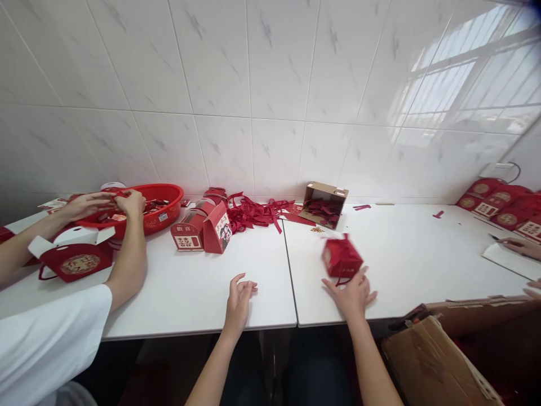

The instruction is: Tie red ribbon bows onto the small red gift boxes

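A small red gift box point(342, 256) with a ribbon on top sits on the right part of the white table, slightly blurred. My right hand point(354, 290) is at its near side, thumb and fingers spread; I cannot tell whether the fingertips touch the box. To the left of the table's seam, my left hand point(240, 301) hovers over the near edge, fingers loosely bent and apart, with nothing in it. Beyond it stand red candy boxes point(217, 228) with printed fronts, beside a heap of dark red ribbons point(257, 213).
A cardboard box point(325, 204) of ribbons lies by the wall. At left, a co-worker's hands point(131, 203) work over a red basin point(163, 220), beside an open red box point(76, 262). Finished-looking red boxes point(502, 206) and another person's hand point(522, 246) are at right, above a large carton point(439, 361).
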### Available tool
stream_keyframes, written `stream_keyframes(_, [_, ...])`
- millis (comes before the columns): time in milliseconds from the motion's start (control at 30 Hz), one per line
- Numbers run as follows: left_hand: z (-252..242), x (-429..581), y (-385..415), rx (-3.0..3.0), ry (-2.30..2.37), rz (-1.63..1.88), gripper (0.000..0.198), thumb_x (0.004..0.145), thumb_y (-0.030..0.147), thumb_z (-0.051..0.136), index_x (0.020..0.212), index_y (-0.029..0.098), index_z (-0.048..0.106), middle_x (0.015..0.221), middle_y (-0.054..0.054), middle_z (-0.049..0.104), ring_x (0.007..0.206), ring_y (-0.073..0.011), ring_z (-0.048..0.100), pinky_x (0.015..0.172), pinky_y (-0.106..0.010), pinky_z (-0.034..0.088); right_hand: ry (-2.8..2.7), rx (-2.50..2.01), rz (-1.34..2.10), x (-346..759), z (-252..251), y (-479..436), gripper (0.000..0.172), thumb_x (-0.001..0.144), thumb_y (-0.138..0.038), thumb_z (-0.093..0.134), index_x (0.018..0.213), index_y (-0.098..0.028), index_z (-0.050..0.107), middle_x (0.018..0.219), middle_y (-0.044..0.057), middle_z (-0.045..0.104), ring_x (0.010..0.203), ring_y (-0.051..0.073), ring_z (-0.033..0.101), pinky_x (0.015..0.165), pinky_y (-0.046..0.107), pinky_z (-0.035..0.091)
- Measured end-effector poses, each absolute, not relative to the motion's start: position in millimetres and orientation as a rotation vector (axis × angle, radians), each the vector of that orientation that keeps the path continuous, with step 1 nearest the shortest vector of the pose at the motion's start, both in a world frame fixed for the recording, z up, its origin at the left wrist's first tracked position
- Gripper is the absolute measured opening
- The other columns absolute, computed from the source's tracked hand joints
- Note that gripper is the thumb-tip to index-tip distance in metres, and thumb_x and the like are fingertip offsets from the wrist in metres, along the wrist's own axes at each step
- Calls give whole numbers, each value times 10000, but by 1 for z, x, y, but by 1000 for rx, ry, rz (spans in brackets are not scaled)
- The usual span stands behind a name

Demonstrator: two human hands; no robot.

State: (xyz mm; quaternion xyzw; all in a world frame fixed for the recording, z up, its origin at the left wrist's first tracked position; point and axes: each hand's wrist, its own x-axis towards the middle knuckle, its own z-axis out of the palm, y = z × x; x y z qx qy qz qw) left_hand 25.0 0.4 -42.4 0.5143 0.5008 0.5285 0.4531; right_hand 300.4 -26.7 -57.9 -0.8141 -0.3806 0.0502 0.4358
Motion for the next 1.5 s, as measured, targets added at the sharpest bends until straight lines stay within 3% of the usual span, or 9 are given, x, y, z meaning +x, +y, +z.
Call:
stream_keyframes(100, [-41, 25, 0, 1289, 1243, 1299, 427, 817, 528, 507, 1094, 214, 427, 868, -44, 651, 828, -210, 648, 823, -394, 462, -924, -2274, -30, 316, -75, -23, 1130, 681, -653, 575, 1429, 50, 103, 1397, 371, 261, 1322, 466, 201, 1033, 618, 100])
stream_keyframes(367, [-49, 27, 0, 1280, 1272, 1346, 396, 783, 480, 566, 1058, 214, 463, 940, -58, 621, 956, -217, 609, 870, -395, 456, -1182, -2499, 64, 310, -80, -24, 813, 788, -652, 408, 1368, -82, 419, 1450, 259, 270, 1348, 447, 155, 1053, 556, 108])
stream_keyframes(600, [-38, -13, 40, 1349, 1722, 1856, 568, 677, 362, 680, 1148, 201, 405, 1213, -121, 421, 1142, -261, 430, 841, -399, 454, -1201, -2622, 90, 307, -73, -25, 787, 805, -662, 364, 1393, -139, 389, 1468, 233, 255, 1362, 414, 159, 1066, 522, 120])
stream_keyframes(767, [-14, -49, 91, 1407, 2184, 1806, 789, 611, 380, 744, 1240, 148, 328, 1199, -149, 403, 1196, -319, 343, 1008, -518, 287, -1204, -2625, 64, 307, -74, -27, 759, 811, -652, 368, 1379, -150, 407, 1460, 230, 266, 1354, 418, 179, 1059, 529, 130])
stream_keyframes(1000, [-15, -50, 144, 1469, 2260, 1575, 815, 519, 479, 780, 1165, 120, 437, 1180, -187, 405, 1183, -405, 353, 963, -566, 320, -1227, -2625, 23, 305, -74, -27, 716, 824, -627, 393, 1362, -155, 433, 1443, 220, 300, 1340, 428, 204, 1045, 534, 162])
stream_keyframes(1233, [-19, -54, 171, 1576, 2227, 1663, 670, 593, 465, 738, 1129, 136, 509, 1147, -141, 401, 1151, -340, 398, 1013, -498, 313, -1404, -2514, 35, 296, -84, -25, 469, 922, -410, 335, 1318, -208, 486, 1449, 154, 322, 1336, 441, 202, 997, 627, 188])
stream_keyframes(1367, [-22, -60, 183, 1650, 2164, 1753, 537, 648, 426, 702, 1059, 121, 539, 1090, -132, 449, 1111, -318, 435, 1006, -477, 333, -1488, -2329, 116, 306, -82, -5, 409, 897, -282, 383, 1270, -198, 529, 1407, 134, 395, 1309, 387, 297, 999, 576, 264])
stream_keyframes(1500, [-34, -63, 187, 1709, 2090, 1826, 496, 697, 426, 656, 1075, 134, 523, 1064, -123, 475, 1112, -309, 445, 1000, -476, 339, -1491, -2222, 230, 334, -70, 47, 396, 831, -255, 497, 1206, -159, 577, 1299, 161, 494, 1160, 352, 479, 888, 454, 417])
